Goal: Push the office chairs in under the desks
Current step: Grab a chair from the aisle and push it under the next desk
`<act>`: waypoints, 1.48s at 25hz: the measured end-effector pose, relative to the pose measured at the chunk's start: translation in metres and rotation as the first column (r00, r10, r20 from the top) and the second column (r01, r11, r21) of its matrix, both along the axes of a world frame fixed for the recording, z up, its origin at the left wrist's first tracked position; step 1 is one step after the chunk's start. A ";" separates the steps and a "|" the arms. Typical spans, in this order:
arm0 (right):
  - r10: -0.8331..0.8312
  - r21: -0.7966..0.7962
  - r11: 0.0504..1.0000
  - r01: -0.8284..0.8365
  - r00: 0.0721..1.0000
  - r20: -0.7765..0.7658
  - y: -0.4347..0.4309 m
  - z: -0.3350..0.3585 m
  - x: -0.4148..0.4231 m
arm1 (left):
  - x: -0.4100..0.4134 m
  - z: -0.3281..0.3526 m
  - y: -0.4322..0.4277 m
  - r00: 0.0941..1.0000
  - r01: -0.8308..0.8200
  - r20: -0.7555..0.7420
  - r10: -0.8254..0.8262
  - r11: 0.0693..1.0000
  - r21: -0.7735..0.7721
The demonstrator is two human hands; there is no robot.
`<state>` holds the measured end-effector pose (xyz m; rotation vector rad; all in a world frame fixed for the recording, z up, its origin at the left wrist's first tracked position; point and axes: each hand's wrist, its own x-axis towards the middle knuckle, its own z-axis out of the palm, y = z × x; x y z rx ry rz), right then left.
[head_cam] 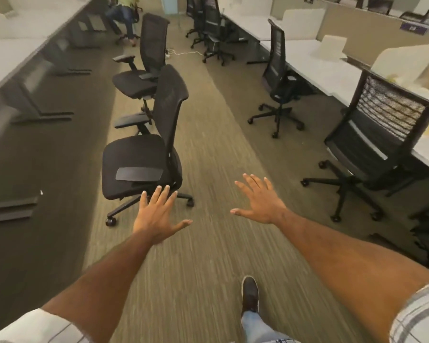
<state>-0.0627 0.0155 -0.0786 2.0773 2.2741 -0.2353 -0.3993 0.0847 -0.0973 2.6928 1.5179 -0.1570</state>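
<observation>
A black office chair (144, 159) stands out in the aisle on the left, its seat facing the left row of desks (8, 58). A second black chair (146, 70) stands just behind it, also out from the desks. My left hand (159, 214) is open, fingers spread, a short way in front of the near chair's base and not touching it. My right hand (260, 199) is open too, held over the carpet to the right of that chair. On the right, a mesh-backed chair (379, 142) and another chair (278, 73) sit close to the right desks (332, 70).
A carpeted aisle runs between the two desk rows. More black chairs (213, 26) stand at the far end beside a white cable on the floor. A seated person (124, 16) is at the far left. My right foot (249, 295) is stepping forward.
</observation>
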 end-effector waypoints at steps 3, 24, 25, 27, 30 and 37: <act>0.003 -0.012 1.000 -0.003 1.000 -0.018 0.058 -0.008 0.054 | 0.052 -0.002 0.052 0.999 -0.027 -0.019 0.027 1.000 0.012; 0.335 0.054 0.940 -0.338 0.941 0.056 0.535 0.072 0.180 | 0.229 0.052 0.464 0.769 -0.543 0.423 0.478 0.839 0.040; 0.352 0.058 0.933 -0.354 0.935 0.047 0.558 0.077 0.176 | 0.230 0.055 0.482 0.762 -0.551 0.427 0.487 0.834 0.032; 0.401 0.065 0.913 -0.403 0.915 0.038 0.600 0.085 0.166 | 0.230 0.061 0.514 0.741 -0.578 0.428 0.518 0.816 0.013; 0.484 0.052 0.872 -0.488 0.873 0.065 0.664 0.093 0.147 | 0.231 0.060 0.549 0.682 -0.649 0.423 0.597 0.760 -0.026; 0.723 0.081 0.683 -0.726 0.687 0.074 0.820 0.074 0.096 | 0.249 0.039 0.603 0.287 -0.797 0.407 0.867 0.452 -0.401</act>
